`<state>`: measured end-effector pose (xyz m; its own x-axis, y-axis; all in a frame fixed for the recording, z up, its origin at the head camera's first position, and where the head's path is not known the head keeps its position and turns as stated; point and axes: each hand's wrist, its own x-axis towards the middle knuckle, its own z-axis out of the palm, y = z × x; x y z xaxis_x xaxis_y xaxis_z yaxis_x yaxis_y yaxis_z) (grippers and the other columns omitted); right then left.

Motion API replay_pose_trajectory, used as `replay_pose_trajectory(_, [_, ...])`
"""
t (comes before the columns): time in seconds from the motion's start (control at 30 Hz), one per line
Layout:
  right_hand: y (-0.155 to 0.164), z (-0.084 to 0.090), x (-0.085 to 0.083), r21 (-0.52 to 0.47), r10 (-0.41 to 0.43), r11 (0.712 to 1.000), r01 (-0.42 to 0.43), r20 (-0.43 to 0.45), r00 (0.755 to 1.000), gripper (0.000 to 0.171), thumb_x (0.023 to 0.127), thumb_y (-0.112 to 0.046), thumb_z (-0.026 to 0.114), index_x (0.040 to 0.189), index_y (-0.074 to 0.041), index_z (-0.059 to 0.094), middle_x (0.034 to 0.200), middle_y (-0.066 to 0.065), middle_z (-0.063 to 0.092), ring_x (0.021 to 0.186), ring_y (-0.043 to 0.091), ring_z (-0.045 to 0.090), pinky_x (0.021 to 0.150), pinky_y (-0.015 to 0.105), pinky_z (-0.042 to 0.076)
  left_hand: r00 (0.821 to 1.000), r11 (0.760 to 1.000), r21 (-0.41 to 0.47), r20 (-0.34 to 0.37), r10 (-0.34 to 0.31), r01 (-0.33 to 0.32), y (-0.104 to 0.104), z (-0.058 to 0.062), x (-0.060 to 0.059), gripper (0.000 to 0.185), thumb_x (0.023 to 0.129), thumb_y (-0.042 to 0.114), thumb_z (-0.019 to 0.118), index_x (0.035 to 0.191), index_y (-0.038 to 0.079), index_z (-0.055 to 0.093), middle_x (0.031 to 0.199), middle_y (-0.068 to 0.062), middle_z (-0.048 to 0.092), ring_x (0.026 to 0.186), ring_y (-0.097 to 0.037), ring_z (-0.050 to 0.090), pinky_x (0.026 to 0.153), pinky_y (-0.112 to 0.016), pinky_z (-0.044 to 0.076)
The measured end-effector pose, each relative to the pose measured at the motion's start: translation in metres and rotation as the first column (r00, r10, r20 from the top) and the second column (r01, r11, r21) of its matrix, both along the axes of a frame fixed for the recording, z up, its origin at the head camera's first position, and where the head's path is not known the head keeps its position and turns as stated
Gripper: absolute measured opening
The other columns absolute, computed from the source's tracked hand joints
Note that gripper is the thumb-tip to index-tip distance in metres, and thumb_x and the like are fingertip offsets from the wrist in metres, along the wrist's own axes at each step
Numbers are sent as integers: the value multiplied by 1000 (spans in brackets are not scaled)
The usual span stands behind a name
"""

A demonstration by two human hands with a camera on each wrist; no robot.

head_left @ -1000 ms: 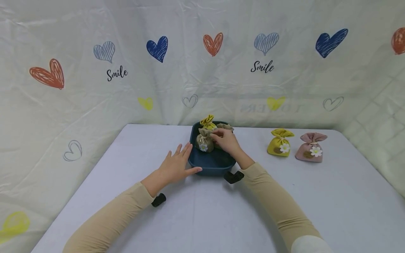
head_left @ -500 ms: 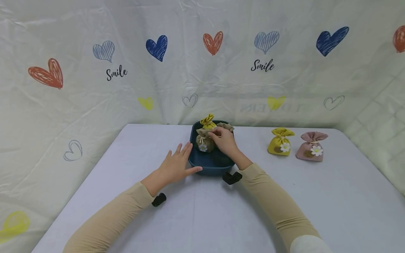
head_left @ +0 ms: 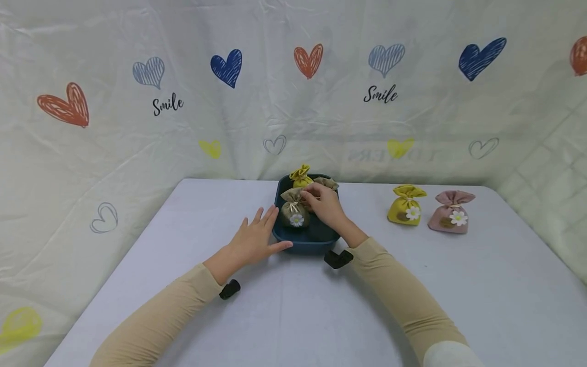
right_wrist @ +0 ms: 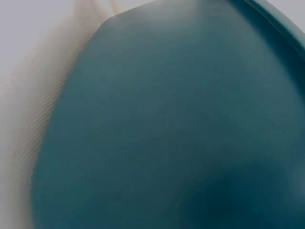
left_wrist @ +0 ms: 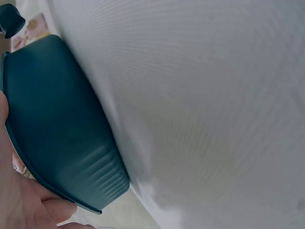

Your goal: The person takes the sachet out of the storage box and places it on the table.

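Note:
A small brown drawstring pouch (head_left: 293,216) with a white flower stands in the left part of a dark blue basin (head_left: 304,248). My right hand (head_left: 326,205) pinches it at the right of its tied neck; the fingertips are partly hidden. With fingers spread, my left hand (head_left: 253,241) rests along the basin's left rim. Behind, inside the basin, are a yellow pouch (head_left: 300,176) and another brown pouch (head_left: 327,183), mostly hidden by my right hand. The left wrist view shows the left fingers touching the rim; the right wrist view shows only the basin's outer wall (right_wrist: 162,114).
On the white table (head_left: 275,316), right of the basin, stand a yellow pouch (head_left: 406,205) and a pink pouch (head_left: 451,212), each with a white flower. A pale sheet (head_left: 339,117) printed with hearts hangs right behind the table.
The front brown pouch has shifted slightly toward the near side of the basin and turned, with my right hand at its neck. My left hand has stayed on the rim.

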<state>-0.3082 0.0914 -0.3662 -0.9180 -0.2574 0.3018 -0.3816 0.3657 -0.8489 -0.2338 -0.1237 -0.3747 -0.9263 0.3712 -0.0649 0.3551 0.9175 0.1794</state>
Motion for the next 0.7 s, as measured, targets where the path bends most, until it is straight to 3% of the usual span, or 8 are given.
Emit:
replay_pose_trajectory(0.3, [3, 5, 3, -33, 45, 998, -45, -2, 999, 19, 106, -14, 59, 108, 3, 66, 104, 19, 73, 96, 33, 73, 80, 44, 61, 1000, 1000, 19, 17, 7, -8, 0, 0, -1, 103, 96, 73, 50, 166, 7, 11, 171, -9, 10, 155, -38, 9, 118, -66, 16])
replay_pose_trajectory(0.47, [5, 7, 4, -40, 46, 998, -46, 7, 999, 20, 107, -14, 58, 111, 4, 65, 105, 20, 72, 95, 32, 72, 82, 49, 60, 1000, 1000, 27, 20, 10, -11, 0, 1, 0, 104, 96, 72, 51, 166, 7, 11, 171, -9, 10, 155, -38, 9, 118, -66, 16])
replay_pose_trajectory(0.7, [13, 8, 8, -43, 34, 998, -35, -27, 999, 21, 107, -15, 58, 115, 3, 66, 107, 19, 73, 95, 33, 73, 80, 47, 60, 1000, 999, 38, 17, 6, -7, 0, 0, 0, 104, 95, 72, 52, 165, 7, 13, 171, -9, 11, 155, -38, 10, 118, -66, 16])
